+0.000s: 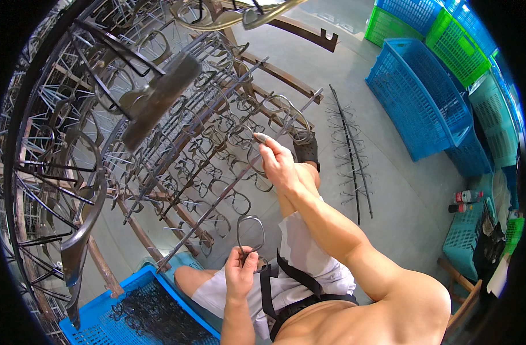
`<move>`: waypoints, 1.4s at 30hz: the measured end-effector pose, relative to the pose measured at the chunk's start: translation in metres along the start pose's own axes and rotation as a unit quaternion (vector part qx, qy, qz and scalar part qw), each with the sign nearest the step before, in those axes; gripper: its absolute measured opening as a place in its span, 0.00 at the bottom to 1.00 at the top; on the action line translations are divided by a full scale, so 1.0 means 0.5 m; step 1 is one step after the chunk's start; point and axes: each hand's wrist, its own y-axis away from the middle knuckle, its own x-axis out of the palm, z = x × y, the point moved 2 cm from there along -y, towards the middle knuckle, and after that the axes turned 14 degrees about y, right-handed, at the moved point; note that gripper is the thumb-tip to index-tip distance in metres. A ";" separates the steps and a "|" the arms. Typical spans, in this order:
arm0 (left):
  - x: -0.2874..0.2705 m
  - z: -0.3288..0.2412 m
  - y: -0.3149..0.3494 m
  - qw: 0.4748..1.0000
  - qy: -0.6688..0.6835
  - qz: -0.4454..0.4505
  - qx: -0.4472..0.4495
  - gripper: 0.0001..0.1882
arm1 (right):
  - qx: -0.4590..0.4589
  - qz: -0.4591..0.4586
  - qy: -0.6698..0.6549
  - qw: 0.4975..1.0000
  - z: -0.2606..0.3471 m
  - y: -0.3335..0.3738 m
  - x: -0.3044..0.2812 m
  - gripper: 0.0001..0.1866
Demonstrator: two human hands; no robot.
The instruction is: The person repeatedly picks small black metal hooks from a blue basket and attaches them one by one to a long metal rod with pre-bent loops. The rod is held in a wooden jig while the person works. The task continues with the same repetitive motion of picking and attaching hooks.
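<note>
My left hand (240,275) is closed, thumb against fingers, around the lower end of a dark, loop-shaped frame (251,232). The loop stands up above the fist, in front of my lap. My right hand (279,164) reaches forward to the rack, thumb and forefinger pinched together at their tips. What lies between those fingertips is too small to make out. Beside them, similar looped frames (238,135) hang on the rack's thin bars. One long bar (223,196) runs slantwise between my two hands.
A rack with wooden rails (139,229) and many hanging frames fills the left. A blue basket (90,322) holding a dark, wiry heap (154,316) stands at lower left. Spiked rods (350,149) lie on the floor. Blue crates (415,106) stand at right, near bottles (469,197).
</note>
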 end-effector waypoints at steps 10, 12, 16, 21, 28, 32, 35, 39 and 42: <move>-0.009 -0.007 0.000 1.000 0.030 0.004 0.005 0.08 | -0.108 -0.004 0.164 0.981 0.038 0.000 -0.015 0.16; -0.007 -0.008 0.000 1.000 0.030 0.001 0.001 0.08 | -0.102 -0.013 0.159 0.982 0.037 -0.003 -0.016 0.16; -0.004 -0.018 0.007 0.999 0.033 -0.010 0.012 0.09 | -0.016 -0.024 0.066 0.997 0.007 -0.016 -0.013 0.16; -0.010 -0.029 0.012 0.996 0.065 -0.020 0.058 0.11 | -0.005 0.011 -0.022 1.000 -0.012 -0.008 -0.020 0.15; -0.004 -0.026 0.012 0.996 0.077 -0.007 0.048 0.11 | -0.083 -0.027 0.102 0.991 -0.002 0.018 0.009 0.12; -0.011 -0.024 0.026 0.994 0.087 -0.010 0.064 0.11 | -0.014 -0.090 -0.011 0.996 -0.045 -0.011 -0.007 0.15; -0.011 -0.021 0.025 0.994 0.087 -0.009 0.064 0.11 | 0.012 -0.134 0.008 0.991 -0.053 -0.009 -0.001 0.17; -0.013 -0.020 0.028 0.996 0.067 -0.012 0.056 0.10 | 0.043 -0.125 -0.004 0.991 -0.040 -0.008 0.005 0.18; -0.017 -0.021 0.026 0.996 0.064 -0.014 0.056 0.10 | 0.051 -0.101 -0.007 0.994 -0.036 -0.014 -0.004 0.17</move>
